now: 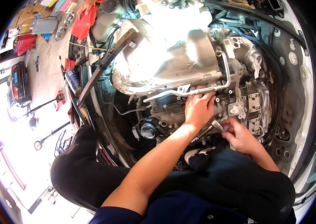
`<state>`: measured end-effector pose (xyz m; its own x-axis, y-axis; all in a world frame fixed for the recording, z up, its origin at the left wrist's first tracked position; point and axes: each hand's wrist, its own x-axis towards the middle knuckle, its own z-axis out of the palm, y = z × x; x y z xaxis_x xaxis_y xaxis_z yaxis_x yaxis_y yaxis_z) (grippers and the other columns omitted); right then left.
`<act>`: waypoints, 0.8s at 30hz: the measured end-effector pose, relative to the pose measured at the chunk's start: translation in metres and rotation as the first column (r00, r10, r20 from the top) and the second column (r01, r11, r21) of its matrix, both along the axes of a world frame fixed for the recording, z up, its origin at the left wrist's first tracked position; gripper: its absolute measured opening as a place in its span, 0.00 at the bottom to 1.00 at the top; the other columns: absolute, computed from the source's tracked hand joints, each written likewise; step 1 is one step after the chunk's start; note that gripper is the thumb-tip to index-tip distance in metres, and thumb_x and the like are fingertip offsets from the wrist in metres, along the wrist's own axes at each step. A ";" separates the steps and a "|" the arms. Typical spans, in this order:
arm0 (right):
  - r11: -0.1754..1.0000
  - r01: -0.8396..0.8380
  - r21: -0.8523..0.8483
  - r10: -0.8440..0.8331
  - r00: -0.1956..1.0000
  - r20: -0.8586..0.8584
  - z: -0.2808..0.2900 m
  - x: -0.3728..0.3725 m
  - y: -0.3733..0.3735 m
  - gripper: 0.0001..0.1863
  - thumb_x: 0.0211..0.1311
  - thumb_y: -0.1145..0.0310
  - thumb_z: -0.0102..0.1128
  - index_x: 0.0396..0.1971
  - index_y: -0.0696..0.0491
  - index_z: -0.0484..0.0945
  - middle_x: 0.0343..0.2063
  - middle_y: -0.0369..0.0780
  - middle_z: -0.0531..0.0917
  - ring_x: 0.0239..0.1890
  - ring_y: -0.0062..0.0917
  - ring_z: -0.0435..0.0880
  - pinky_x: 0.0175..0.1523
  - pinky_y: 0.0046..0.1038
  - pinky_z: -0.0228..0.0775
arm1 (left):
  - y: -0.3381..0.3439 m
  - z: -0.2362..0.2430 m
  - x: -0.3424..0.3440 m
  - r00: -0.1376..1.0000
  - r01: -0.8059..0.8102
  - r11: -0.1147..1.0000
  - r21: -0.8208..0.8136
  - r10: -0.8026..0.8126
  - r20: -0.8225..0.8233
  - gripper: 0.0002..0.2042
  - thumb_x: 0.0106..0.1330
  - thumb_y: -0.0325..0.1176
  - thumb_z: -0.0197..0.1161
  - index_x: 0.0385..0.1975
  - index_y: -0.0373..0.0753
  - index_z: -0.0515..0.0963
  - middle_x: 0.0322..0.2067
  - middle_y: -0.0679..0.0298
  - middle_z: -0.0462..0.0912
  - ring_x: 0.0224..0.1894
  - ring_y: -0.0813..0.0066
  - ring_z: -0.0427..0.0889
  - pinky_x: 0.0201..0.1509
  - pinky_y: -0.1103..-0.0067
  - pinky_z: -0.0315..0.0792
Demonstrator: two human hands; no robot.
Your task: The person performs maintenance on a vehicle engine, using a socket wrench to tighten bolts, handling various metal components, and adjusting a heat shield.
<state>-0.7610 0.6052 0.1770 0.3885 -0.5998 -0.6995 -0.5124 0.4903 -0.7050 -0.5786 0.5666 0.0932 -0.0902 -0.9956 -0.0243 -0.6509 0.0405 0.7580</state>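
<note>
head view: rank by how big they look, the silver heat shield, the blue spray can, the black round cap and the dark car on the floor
1. silver heat shield
2. dark car, though far from the camera
3. blue spray can
4. black round cap, close to the can in size, so unsure

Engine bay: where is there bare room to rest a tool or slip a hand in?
Little. The dark gap left of the round black cap, below the shiny heat shield, is open. It is crowded around the left hand, right hand, ratchet and metal pipe.
</note>
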 end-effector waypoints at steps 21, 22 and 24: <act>0.885 0.352 0.304 -0.402 0.908 0.120 -0.007 -0.027 0.014 0.17 0.66 0.77 0.52 0.53 0.54 0.62 0.20 0.32 0.70 0.19 0.13 0.65 0.23 0.19 0.57 | 0.002 -0.005 0.000 0.996 -0.028 0.999 -0.020 0.029 0.090 0.13 0.61 0.44 0.63 0.35 0.41 0.82 0.38 0.55 0.79 0.46 0.51 0.76 0.53 0.62 0.67; 0.887 0.356 0.295 -0.399 0.912 0.097 -0.001 -0.025 0.010 0.17 0.66 0.77 0.52 0.53 0.54 0.61 0.20 0.33 0.71 0.19 0.13 0.65 0.23 0.19 0.57 | 0.000 -0.004 0.000 0.998 -0.028 1.000 0.000 0.028 0.060 0.13 0.62 0.44 0.63 0.35 0.41 0.82 0.38 0.55 0.79 0.46 0.51 0.76 0.52 0.62 0.68; 0.895 0.354 0.272 -0.394 0.913 0.109 -0.003 -0.026 0.010 0.17 0.66 0.77 0.52 0.53 0.54 0.61 0.20 0.33 0.72 0.19 0.13 0.65 0.23 0.18 0.56 | -0.001 0.000 0.000 0.998 -0.051 0.997 0.062 0.048 0.051 0.12 0.62 0.43 0.62 0.34 0.40 0.82 0.37 0.55 0.80 0.44 0.51 0.76 0.51 0.62 0.68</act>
